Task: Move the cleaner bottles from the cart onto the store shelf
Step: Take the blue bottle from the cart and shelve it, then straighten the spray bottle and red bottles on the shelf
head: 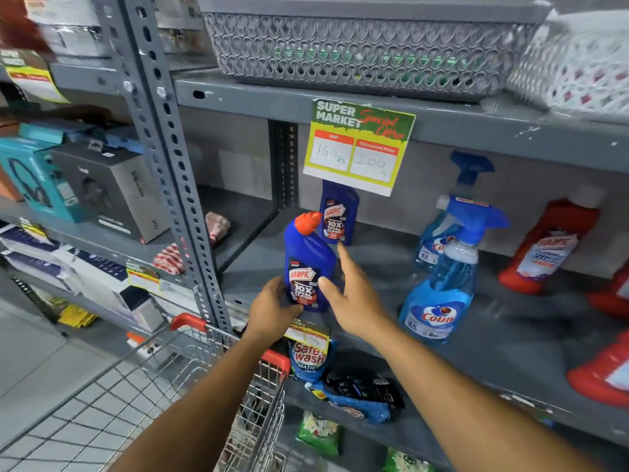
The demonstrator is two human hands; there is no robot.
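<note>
A blue Harpic bottle (308, 264) with an orange cap stands near the front edge of the grey store shelf (381, 267). My left hand (272, 310) grips its lower part from the left. Just to the right of the bottle my right hand (352, 294) is held with fingers spread, holding nothing. A second blue Harpic bottle (338, 212) stands further back on the shelf. The wire cart (190, 386) with red corners is below, at the lower left; no bottles show inside it.
Two blue Colin spray bottles (446, 284) stand to the right, red Harpic bottles (548, 247) beyond them. A price sign (357, 144) hangs from the upper shelf, under a grey basket (360, 46). Detergent pouches (354, 393) lie on the shelf below. A perforated upright (170, 158) stands left.
</note>
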